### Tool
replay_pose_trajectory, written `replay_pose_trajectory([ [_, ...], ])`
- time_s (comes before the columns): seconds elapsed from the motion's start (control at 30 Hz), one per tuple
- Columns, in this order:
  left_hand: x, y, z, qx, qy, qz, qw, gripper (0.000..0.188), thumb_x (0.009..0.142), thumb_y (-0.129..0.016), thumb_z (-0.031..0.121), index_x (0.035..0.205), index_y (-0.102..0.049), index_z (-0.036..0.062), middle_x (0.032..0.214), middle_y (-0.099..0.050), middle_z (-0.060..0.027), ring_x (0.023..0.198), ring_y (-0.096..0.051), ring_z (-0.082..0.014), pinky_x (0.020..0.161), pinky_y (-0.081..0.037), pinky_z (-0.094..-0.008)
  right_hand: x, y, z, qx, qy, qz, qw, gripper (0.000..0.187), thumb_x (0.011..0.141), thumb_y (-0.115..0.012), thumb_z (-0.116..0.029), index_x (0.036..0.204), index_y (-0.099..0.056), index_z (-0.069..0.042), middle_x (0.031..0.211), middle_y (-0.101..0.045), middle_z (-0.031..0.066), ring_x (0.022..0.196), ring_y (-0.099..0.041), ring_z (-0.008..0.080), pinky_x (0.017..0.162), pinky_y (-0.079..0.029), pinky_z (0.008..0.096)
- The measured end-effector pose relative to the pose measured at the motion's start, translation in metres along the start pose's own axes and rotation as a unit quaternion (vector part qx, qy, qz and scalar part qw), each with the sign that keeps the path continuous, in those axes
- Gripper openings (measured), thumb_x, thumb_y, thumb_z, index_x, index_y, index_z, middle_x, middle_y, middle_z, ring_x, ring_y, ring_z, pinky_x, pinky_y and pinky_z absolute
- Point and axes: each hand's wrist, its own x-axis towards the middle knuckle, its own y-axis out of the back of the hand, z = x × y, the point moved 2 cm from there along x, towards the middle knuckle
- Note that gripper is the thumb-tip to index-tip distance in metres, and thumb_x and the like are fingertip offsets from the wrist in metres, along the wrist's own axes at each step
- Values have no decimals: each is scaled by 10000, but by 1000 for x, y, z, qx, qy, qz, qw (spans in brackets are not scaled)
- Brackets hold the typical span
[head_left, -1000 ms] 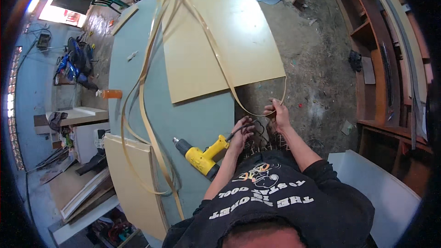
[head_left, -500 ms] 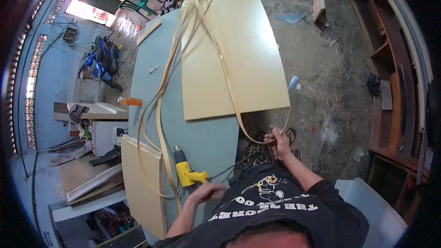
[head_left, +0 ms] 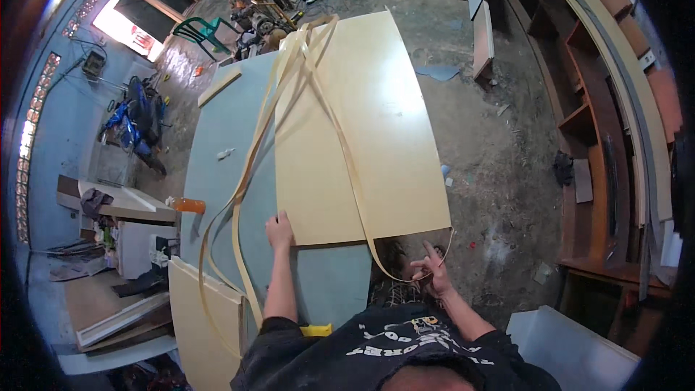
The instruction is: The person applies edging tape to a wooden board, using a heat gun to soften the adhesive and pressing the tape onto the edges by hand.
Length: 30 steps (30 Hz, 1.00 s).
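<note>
A large cream board (head_left: 394, 166) lies on a grey-green worktop (head_left: 329, 275). At its near left corner my left hand (head_left: 279, 230) is closed on the edge, fingertips partly hidden. My right hand (head_left: 433, 272), just off the board's near right corner, holds a long cream edging strip (head_left: 346, 156) in a pinch, with one finger sticking out. From there the strip loops up to the board's corner and also runs back across the board to a bundle at the far end. More strip lengths (head_left: 237, 224) hang down the left side. A yellow power drill (head_left: 316, 331) is mostly hidden by my shirt.
An orange bottle (head_left: 190, 205) lies by the worktop's left edge, with a small white item (head_left: 225, 153) farther back. Cream panels (head_left: 206, 311) lean at the near left. A brown shelf unit (head_left: 601, 195) lines the right side; a green chair (head_left: 205, 35) stands far left.
My left hand has gone from beside the drill forward to the board's near left corner. My right hand still holds the strip. The view has tilted up, and my body now covers most of the drill.
</note>
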Motion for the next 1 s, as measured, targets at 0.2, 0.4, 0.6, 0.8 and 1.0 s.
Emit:
replay_pose_trajectory([
  [0.2,-31,-2,1,-35,18,55,998,470,915,-579,360,1137,-592,-54,1084,-618,-275,1046,-573,-424,922,-450,-492,21,-12,-3,70,6,-72,995,875,940,-572,-292,1534,18,-36,1080,-678,214,719,-713,213,653,-592,295],
  [0.4,-63,4,-4,-123,49,19,991,784,865,-678,277,1447,-259,-41,1043,-648,-236,955,-640,-341,867,-491,-411,40,-4,-14,92,12,-52,994,854,913,-604,-300,1529,-65,-56,1049,-689,184,692,-708,200,625,-590,281],
  [0.6,-118,-23,25,-178,78,-52,980,997,843,-710,249,1512,-25,-29,1019,-646,-207,925,-648,-266,836,-505,-357,32,64,-36,170,24,-14,985,671,970,-513,-230,1523,-160,-87,994,-698,180,678,-707,215,601,-589,291],
  [0.8,-167,-23,27,-292,123,-109,942,1053,780,-756,117,1525,-20,11,1248,-488,-231,1128,-555,-287,921,-481,-387,30,75,-74,135,42,8,990,616,947,-577,-275,1464,-340,-39,871,-711,121,644,-675,141,612,-568,258],
  [1.0,-186,-29,48,-306,103,-133,937,958,795,-742,67,1506,-100,22,1355,-383,-236,1217,-485,-323,992,-440,-424,23,79,-98,190,77,64,977,586,942,-588,-293,1442,-391,-58,777,-696,85,624,-674,126,584,-538,221],
])
